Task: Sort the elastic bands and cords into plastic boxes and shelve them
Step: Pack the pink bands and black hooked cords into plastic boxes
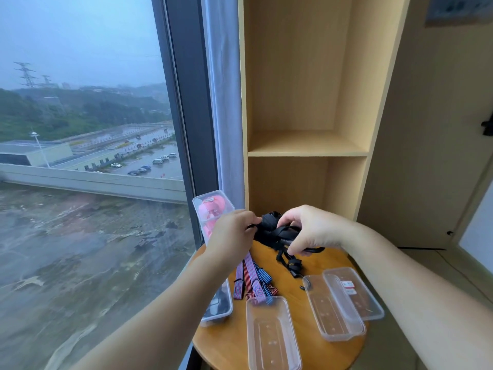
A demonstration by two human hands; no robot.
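While both hands work at mid-frame, they share one tangled bundle of black elastic bands [274, 231]. The left hand [232, 233] pinches its left end between thumb and fingertips. The right hand [309, 231] has its fingers curled round the right side from above. The bundle is held just above the far edge of the round wooden table [229, 343], and black strands trail from it onto the tabletop below the right hand.

Just below the left hand, striped bands [253, 279] in red, blue and pink lie fanned on the table. Their lower ends touch the rim of the empty centre box [272, 335].

To the right of centre, two more empty clear boxes overlap: the front right box [333, 308] and the back right box [357, 295], which has a small label. A small black loop [306, 284] lies at the front one's upper left corner.

At the table's left edge, the pink-filled box [213, 209] sits behind the left hand. The dark-filled box [218, 305] shows below the left forearm.

Behind the table stands the wooden shelf unit [306, 145]. The curtain [224, 102] and the window [80, 129] fill the left of the frame.
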